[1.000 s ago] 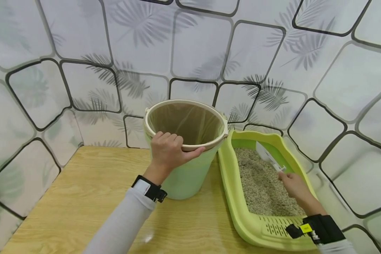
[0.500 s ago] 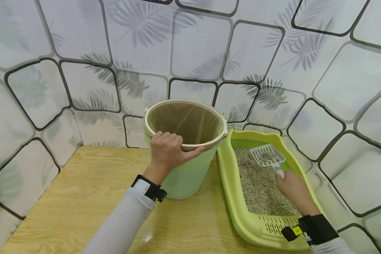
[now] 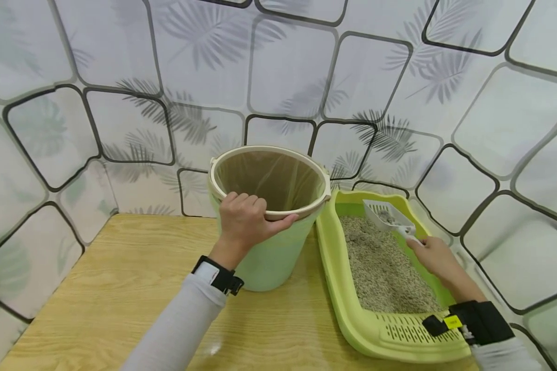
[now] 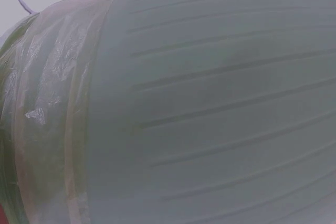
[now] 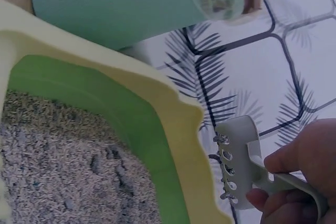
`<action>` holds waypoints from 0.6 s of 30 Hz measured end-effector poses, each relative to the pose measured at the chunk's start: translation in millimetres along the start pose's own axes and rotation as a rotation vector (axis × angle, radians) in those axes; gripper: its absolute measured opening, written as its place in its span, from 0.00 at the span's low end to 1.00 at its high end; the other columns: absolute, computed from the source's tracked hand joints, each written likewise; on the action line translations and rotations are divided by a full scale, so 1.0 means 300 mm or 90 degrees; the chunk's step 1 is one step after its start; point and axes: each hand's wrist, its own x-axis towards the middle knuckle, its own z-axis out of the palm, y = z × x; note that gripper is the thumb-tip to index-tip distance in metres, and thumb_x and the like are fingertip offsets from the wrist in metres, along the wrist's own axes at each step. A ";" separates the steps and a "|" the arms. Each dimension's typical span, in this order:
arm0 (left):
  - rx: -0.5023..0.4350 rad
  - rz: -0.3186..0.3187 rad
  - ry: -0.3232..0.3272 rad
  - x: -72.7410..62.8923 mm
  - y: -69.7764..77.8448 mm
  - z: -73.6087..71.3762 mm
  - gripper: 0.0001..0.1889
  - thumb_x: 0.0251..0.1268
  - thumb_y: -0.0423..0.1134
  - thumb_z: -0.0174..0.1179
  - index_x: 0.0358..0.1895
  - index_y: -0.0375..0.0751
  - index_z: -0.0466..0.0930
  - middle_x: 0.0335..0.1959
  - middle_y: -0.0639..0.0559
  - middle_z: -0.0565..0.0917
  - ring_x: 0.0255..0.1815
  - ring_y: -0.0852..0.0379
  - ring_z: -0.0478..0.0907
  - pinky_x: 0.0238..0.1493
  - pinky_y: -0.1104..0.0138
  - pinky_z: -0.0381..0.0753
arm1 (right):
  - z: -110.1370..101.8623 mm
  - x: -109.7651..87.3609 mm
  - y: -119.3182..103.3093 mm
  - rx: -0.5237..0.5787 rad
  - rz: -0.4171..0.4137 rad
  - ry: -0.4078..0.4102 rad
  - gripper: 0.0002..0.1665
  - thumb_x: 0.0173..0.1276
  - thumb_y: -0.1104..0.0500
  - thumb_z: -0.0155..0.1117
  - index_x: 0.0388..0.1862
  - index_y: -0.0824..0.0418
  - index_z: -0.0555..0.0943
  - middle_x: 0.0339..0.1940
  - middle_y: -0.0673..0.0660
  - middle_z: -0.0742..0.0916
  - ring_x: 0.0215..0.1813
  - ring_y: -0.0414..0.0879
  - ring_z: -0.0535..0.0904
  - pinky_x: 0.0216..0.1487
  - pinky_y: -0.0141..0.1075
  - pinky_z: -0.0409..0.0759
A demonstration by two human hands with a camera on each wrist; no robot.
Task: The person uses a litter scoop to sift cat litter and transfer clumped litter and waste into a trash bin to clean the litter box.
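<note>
A pale green trash bin (image 3: 269, 265) with a cream rim and a clear liner stands upright on the table. My left hand (image 3: 242, 219) grips its near rim, fingers curled over the edge and thumb stretched along the outside. In the left wrist view the bin's ribbed wall (image 4: 226, 98) fills the frame, with liner plastic folded over its top. My right hand (image 3: 438, 260) holds a white slotted litter scoop (image 3: 384, 215) by its handle, above the far part of the litter box. Grey clumps (image 3: 386, 217) lie in the scoop. The right wrist view shows bits at the scoop's slots (image 5: 227, 163).
The yellow-green litter box (image 3: 329, 268) stands right of the bin, close beside it. Grey-brown litter (image 3: 380, 278) covers its floor, and a perforated ledge (image 3: 413, 330) forms its near end. Patterned curtain-like walls (image 3: 288, 72) enclose the wooden table (image 3: 148, 278).
The scoop has risen from the litter and turned, its slotted face first tipping toward the head camera, then tilting again. Clumps now show in it. The left hand stays on the bin rim.
</note>
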 end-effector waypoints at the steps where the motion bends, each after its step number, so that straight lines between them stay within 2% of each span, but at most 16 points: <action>1: 0.000 -0.001 0.001 0.000 0.000 -0.001 0.39 0.48 0.75 0.54 0.03 0.47 0.53 0.03 0.56 0.55 0.06 0.58 0.53 0.16 0.65 0.54 | -0.024 0.000 -0.018 0.000 -0.007 0.005 0.30 0.77 0.43 0.40 0.35 0.70 0.73 0.18 0.49 0.70 0.19 0.40 0.64 0.21 0.35 0.67; 3: -0.002 -0.002 0.005 0.001 0.001 0.000 0.39 0.47 0.75 0.55 0.03 0.46 0.53 0.03 0.56 0.55 0.06 0.57 0.53 0.16 0.65 0.55 | -0.073 -0.003 -0.064 -0.009 -0.024 0.014 0.32 0.77 0.42 0.39 0.41 0.72 0.73 0.20 0.50 0.72 0.19 0.40 0.66 0.21 0.36 0.68; 4: 0.000 -0.003 0.005 0.001 -0.002 -0.003 0.39 0.47 0.75 0.55 0.03 0.46 0.53 0.03 0.56 0.55 0.06 0.57 0.53 0.16 0.65 0.54 | -0.096 0.000 -0.097 -0.018 -0.037 0.020 0.33 0.77 0.41 0.39 0.41 0.72 0.73 0.20 0.50 0.72 0.20 0.41 0.66 0.22 0.36 0.68; 10: 0.003 -0.004 0.002 0.000 -0.018 -0.014 0.39 0.48 0.75 0.54 0.03 0.47 0.53 0.03 0.56 0.55 0.06 0.58 0.52 0.16 0.65 0.53 | -0.192 0.020 -0.332 -0.062 -0.124 0.029 0.30 0.76 0.40 0.40 0.29 0.64 0.69 0.16 0.49 0.64 0.19 0.41 0.62 0.24 0.36 0.63; 15: 0.004 -0.006 -0.004 -0.003 -0.016 -0.009 0.39 0.48 0.76 0.54 0.03 0.47 0.54 0.03 0.56 0.55 0.06 0.57 0.52 0.16 0.65 0.54 | -0.174 0.028 -0.513 -0.102 -0.185 0.007 0.27 0.76 0.42 0.42 0.22 0.58 0.63 0.13 0.48 0.61 0.16 0.41 0.55 0.23 0.37 0.61; 18: -0.001 -0.007 -0.005 -0.003 -0.009 -0.005 0.39 0.46 0.75 0.55 0.03 0.47 0.54 0.03 0.56 0.55 0.06 0.57 0.53 0.17 0.65 0.55 | -0.127 0.028 -0.593 -0.163 -0.234 0.039 0.25 0.76 0.44 0.42 0.25 0.59 0.65 0.15 0.50 0.65 0.17 0.43 0.58 0.24 0.36 0.62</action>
